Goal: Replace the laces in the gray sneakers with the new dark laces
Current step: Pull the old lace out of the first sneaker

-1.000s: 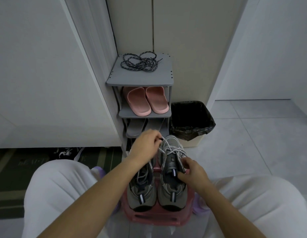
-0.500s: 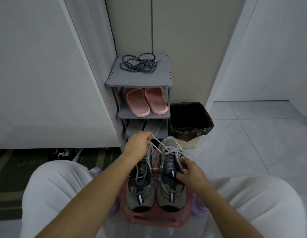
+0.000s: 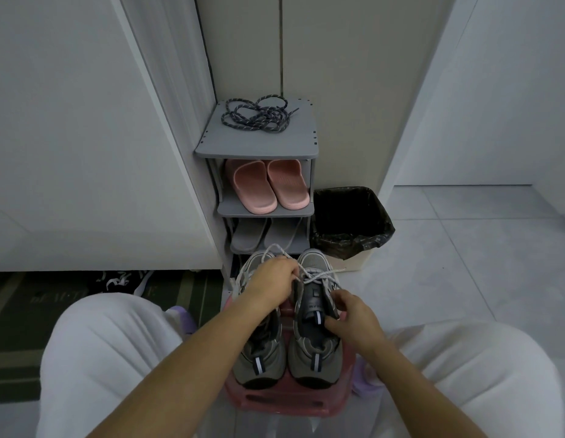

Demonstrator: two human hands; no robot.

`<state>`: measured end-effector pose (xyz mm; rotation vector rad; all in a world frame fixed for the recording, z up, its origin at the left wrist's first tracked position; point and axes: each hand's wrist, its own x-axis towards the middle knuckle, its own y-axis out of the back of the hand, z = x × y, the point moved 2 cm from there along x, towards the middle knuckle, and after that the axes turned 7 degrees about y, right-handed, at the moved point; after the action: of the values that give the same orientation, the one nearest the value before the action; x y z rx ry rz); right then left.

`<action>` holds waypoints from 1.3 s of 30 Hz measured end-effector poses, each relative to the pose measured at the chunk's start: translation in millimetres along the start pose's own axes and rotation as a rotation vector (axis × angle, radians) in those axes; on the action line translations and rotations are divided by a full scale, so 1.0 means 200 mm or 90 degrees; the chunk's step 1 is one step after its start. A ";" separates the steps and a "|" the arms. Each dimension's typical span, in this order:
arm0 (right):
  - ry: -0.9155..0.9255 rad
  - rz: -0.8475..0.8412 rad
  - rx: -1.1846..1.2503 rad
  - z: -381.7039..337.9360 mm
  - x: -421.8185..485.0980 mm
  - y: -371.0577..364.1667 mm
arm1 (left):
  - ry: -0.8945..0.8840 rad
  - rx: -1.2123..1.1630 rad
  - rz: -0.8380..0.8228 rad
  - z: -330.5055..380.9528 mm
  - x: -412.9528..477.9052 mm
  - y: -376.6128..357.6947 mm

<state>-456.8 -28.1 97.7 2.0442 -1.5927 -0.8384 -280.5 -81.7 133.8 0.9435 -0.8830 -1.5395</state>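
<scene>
While 2 gray sneakers (image 3: 259, 365) sit on pink stool (image 3: 287, 403), left hand (image 3: 270, 279) pinching lace (image 3: 319, 275), right hand (image 3: 354, 320) gripping right sneaker (image 3: 312, 358)

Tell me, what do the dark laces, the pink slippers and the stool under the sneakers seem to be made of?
Dark laces: likely braided textile cord, matte, pale flecks along round strands. Pink slippers: probably moulded foam or rubber, matte, seamless one-piece shape. Stool: apparently hard plastic, reddish, slightly glossy, with a moulded slot.
</scene>
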 end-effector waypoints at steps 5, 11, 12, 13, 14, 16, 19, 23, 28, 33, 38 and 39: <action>-0.004 -0.001 0.010 0.00 0.00 0.00 | 0.127 -0.028 0.089 -0.16 0.06 0.14; 0.003 -0.002 -0.001 -0.01 0.00 0.00 | 0.067 -0.036 0.070 -0.10 0.03 0.08; 0.003 0.000 -0.003 -0.01 0.00 0.00 | 0.032 -0.037 0.050 -0.06 0.02 0.06; 0.001 0.001 -0.005 -0.01 0.00 0.00 | 0.005 -0.035 0.026 -0.02 0.02 0.03; -0.001 0.003 -0.005 -0.01 0.00 0.00 | -0.012 -0.027 0.007 0.01 0.01 0.00; -0.004 0.004 -0.005 0.00 0.00 0.00 | -0.019 -0.005 -0.012 0.03 0.01 -0.03; -0.001 0.002 -0.004 -0.01 0.00 0.00 | -0.013 0.016 -0.016 0.02 0.01 -0.03; 0.004 0.008 0.001 -0.01 0.00 0.00 | 0.002 0.075 0.002 -0.03 0.04 0.04; -0.002 0.004 0.002 -0.01 0.00 0.00 | 0.099 0.086 0.040 -0.18 0.05 0.11; -0.004 0.002 0.000 -0.01 0.00 0.00 | 0.017 0.038 0.011 -0.09 0.02 0.07; 0.001 0.003 -0.003 -0.01 0.00 0.00 | -0.043 0.020 -0.045 0.03 -0.03 -0.03; 0.002 0.003 -0.002 -0.01 0.00 0.00 | -0.035 0.015 -0.036 0.03 -0.03 -0.03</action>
<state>-455.9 -28.3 98.7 2.0386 -1.5926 -0.8359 -287.1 -74.9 130.7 0.9535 -0.9214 -1.6136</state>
